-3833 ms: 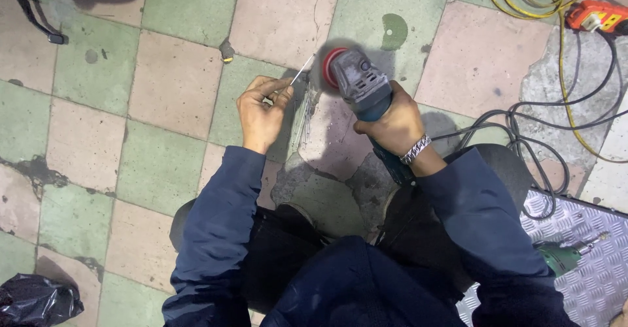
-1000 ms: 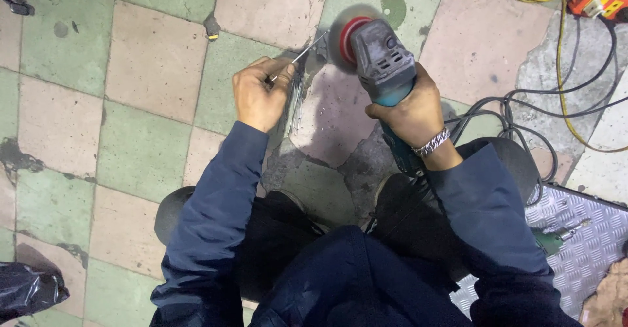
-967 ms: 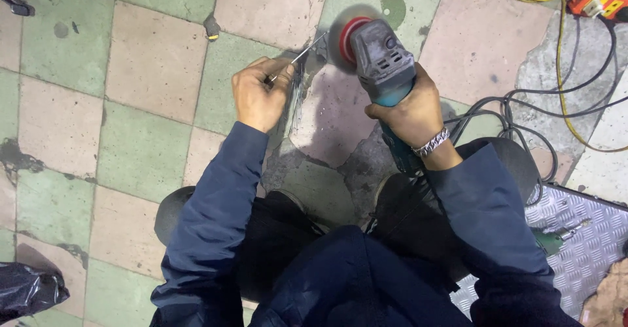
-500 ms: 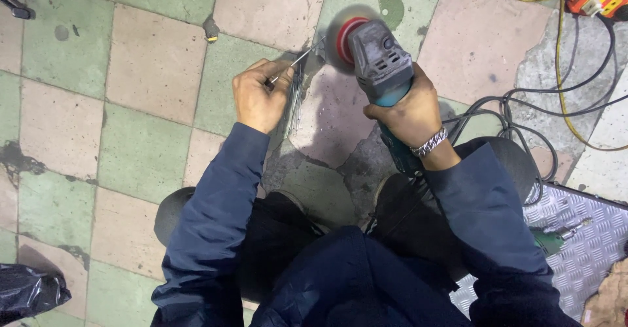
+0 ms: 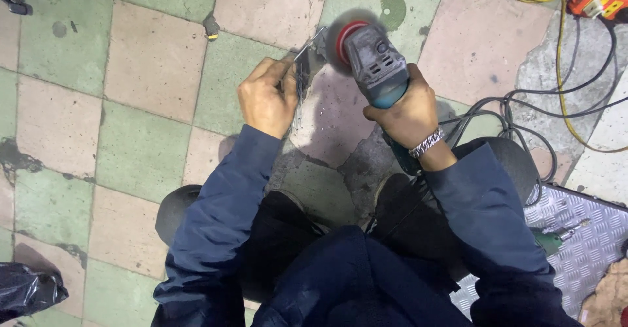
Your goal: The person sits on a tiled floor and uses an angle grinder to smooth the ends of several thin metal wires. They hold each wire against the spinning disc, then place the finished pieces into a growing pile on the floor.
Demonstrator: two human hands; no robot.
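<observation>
Two hands busy over the checkered floor tiles (image 5: pixel 150 58); my right hand (image 5: pixel 404 108) wraps tight around the angle grinder (image 5: pixel 374 65), body pointing away, up-left; my left hand (image 5: pixel 265 98) pinches a thin metal piece (image 5: pixel 307 45) slanting up-right, tip at the blurred disc.

grinder (image 5: pixel 376 65): matt grey plastic | rod (image 5: pixel 307 45): shiny metal | floor tiles (image 5: pixel 150 58): worn, matt

Workshop setting: worn checkered tile floor (image 5: pixel 150 58), angle grinder (image 5: pixel 376 65) in use, tangled power cables (image 5: pixel 562 98), yellow cord (image 5: pixel 556 13), metal tread plate (image 5: pixel 582 242) with tools.
</observation>
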